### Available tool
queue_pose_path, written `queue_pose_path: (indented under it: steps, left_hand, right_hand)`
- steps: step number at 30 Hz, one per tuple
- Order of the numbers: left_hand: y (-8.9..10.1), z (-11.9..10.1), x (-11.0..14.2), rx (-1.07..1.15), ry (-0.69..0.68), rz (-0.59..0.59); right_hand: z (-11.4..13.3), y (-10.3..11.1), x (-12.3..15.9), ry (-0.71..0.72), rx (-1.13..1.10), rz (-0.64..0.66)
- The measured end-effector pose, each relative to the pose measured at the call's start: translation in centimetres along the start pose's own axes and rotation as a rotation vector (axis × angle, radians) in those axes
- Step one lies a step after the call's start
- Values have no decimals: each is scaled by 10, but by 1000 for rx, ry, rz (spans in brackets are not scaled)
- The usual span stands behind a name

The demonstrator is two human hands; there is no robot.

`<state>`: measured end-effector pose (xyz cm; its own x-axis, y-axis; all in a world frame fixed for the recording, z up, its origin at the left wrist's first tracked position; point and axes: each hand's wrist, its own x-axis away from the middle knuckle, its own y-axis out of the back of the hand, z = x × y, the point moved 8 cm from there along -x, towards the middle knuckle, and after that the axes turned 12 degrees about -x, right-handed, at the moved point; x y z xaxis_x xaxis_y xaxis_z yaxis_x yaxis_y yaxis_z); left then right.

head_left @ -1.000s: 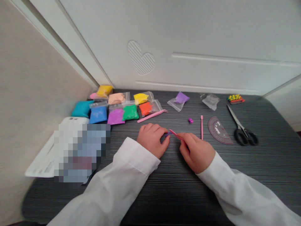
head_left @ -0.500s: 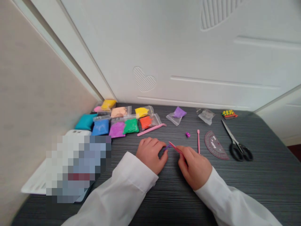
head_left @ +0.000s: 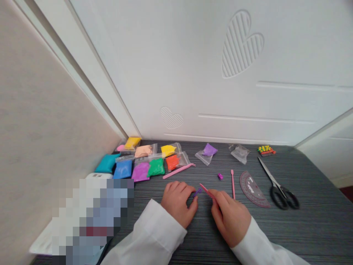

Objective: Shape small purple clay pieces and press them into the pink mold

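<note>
My left hand (head_left: 180, 202) rests on the dark table, its thumb and forefinger closed on a small piece of purple clay (head_left: 198, 192). Gripped in my right hand (head_left: 230, 215) is a thin pink clay tool (head_left: 206, 190), its tip pointing left beside the purple piece. Whether the tip touches the clay I cannot tell. Beyond my right hand lie a small magenta-purple clay lump (head_left: 220, 176) and a second pink tool (head_left: 233, 184). Pink tweezers (head_left: 178, 171) lie just past my left hand.
Several bags of coloured clay (head_left: 156, 167) stand at the back left. A purple clay bag (head_left: 209, 149), a clear bag (head_left: 240, 152) and a yellow-topped clay piece (head_left: 266, 150) lie along the back. To the right are a protractor (head_left: 253, 191) and black-handled scissors (head_left: 278, 187). A blurred-out device (head_left: 104, 217) sits left.
The camera view has tilted up, so everything on the table appears lower. The pink tool's tip has drawn slightly away from the purple clay. Both hands keep their hold.
</note>
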<state>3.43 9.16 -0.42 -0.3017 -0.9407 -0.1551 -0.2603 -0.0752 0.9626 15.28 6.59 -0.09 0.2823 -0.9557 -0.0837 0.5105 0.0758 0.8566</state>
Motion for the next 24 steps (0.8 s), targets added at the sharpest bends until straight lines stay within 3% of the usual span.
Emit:
queue_pose_path:
  steps: [24]
  left_hand:
    - [2,-2,0,15,-2,-3]
  right_hand:
    - [1,3,0,73,94,-36]
